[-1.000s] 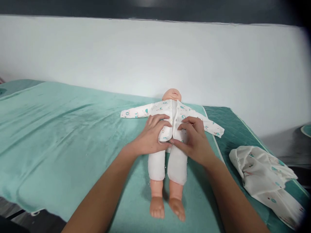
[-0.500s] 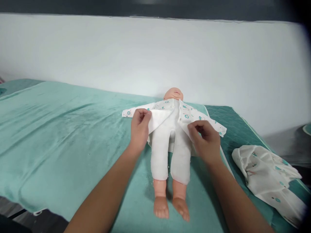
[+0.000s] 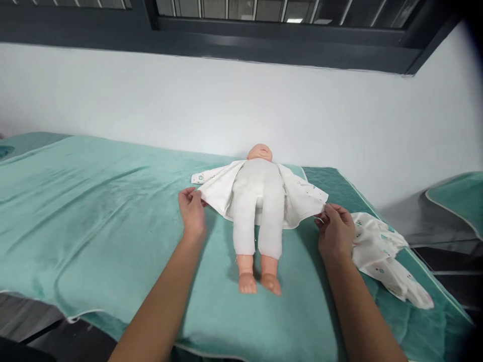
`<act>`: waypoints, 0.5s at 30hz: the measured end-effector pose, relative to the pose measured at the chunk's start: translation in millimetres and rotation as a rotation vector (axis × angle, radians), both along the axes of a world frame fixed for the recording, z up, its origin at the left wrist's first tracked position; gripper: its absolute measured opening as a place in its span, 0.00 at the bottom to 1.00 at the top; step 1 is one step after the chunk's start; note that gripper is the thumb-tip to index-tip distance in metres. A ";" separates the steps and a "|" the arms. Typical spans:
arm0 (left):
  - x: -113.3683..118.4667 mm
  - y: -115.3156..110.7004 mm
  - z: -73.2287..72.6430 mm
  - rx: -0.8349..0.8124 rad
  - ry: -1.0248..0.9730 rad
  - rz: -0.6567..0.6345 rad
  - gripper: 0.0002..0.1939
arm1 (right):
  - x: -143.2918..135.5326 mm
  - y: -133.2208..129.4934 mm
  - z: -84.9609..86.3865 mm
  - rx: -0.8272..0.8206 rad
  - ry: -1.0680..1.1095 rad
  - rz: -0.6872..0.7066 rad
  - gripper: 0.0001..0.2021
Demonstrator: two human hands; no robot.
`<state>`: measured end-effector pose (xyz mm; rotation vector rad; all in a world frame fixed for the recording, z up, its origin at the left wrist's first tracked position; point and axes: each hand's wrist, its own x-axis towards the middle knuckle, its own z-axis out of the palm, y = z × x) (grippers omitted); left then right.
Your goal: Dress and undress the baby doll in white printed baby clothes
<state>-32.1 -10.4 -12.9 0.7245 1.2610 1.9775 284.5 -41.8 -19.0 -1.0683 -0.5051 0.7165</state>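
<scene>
A baby doll [image 3: 258,186] with a white cloth body lies on its back, head toward the wall and bare feet toward me. Its arms are inside the sleeves of a white printed baby shirt [image 3: 219,190], whose front is spread wide so the torso shows. My left hand [image 3: 191,211] pinches the edge of the front panel on the left. On the other side, my right hand [image 3: 335,227] pinches the corner of the opposite panel. Both panels are stretched outward, their plain inner side showing.
White printed baby clothing [image 3: 381,251] lies crumpled beside my right hand, on a darker green quilted cover [image 3: 328,177]. A light green sheet [image 3: 94,216] spreads under the doll and to the left. Behind stands a white wall [image 3: 181,100] below a dark barred window frame [image 3: 264,42].
Both hands have moved apart, drawing the shirt's front panels outward off the doll's torso. The view has tilted up, bringing the window bars into sight.
</scene>
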 end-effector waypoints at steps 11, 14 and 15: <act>-3.8 6.2 -11.2 -0.003 0.151 0.126 0.14 | -0.4 -6.9 -14.3 -0.007 -0.213 -0.155 0.12; -4.9 5.8 -14.4 0.010 0.270 0.172 0.14 | 1.9 -3.4 -16.6 0.005 -0.219 -0.157 0.11; -4.8 5.2 -14.8 0.009 0.316 0.186 0.13 | 2.3 -2.3 -17.3 0.003 -0.231 -0.147 0.11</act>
